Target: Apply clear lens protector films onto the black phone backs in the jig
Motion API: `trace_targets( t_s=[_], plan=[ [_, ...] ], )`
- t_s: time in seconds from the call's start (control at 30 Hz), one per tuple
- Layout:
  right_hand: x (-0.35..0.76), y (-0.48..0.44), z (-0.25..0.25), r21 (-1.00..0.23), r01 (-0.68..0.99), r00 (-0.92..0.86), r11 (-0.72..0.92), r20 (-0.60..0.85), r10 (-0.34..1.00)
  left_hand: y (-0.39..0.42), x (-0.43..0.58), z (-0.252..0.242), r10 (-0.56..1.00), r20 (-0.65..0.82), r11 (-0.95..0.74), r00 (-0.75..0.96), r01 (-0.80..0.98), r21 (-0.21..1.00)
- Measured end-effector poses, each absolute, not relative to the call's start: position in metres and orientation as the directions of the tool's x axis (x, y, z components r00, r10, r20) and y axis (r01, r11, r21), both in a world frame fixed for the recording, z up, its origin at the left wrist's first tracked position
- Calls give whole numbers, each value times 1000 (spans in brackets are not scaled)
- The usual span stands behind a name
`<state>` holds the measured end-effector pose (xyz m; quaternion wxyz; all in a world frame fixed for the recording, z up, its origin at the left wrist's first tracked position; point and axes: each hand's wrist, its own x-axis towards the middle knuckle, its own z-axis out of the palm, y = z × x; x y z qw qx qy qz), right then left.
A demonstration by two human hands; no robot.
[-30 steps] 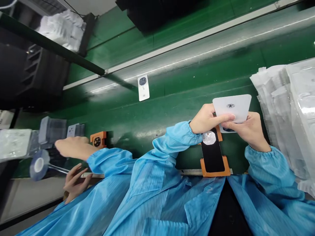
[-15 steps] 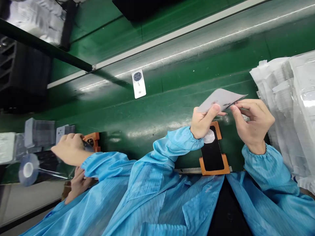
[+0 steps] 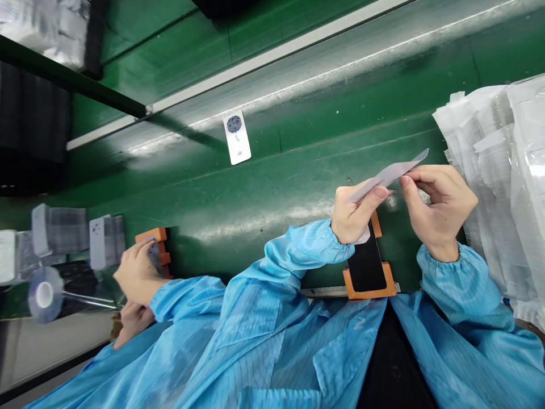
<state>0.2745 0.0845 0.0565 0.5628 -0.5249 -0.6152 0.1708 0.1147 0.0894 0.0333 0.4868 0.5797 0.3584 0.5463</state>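
Note:
My left hand and my right hand both pinch a thin white sheet, held almost edge-on above the green belt. The left thumb and fingers grip its lower left end, and the right fingertips hold its upper right end. Directly below my hands lies an orange jig carrying a black flat panel. My left hand hides the panel's upper part. Both my arms are in blue sleeves.
A white back cover lies alone on the green conveyor belt. Clear plastic bags are piled at the right. At the left, a co-worker's hand rests on another orange jig, near a tape roll and stacked parts.
The white sheet has tilted from facing me to nearly edge-on, and my right fingers moved to its far end. The co-worker's hand drew back onto the orange jig.

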Motion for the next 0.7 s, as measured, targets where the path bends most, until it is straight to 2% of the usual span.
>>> trace_targets(
  t_s=[0.23,0.43,0.57,0.7],
  plan=[
    [274,83,60,-819,498,177,285,418,891,86,114,41,968,209,-201,139,-66,977],
    [274,85,58,-761,565,169,319,486,858,80,115,44,953,218,-226,212,17,974],
    [273,90,57,-723,610,170,323,518,838,76,120,40,964,144,-161,224,60,985],
    [282,97,50,-677,697,212,235,509,834,84,119,33,996,50,-48,79,-35,998]
  ],
)
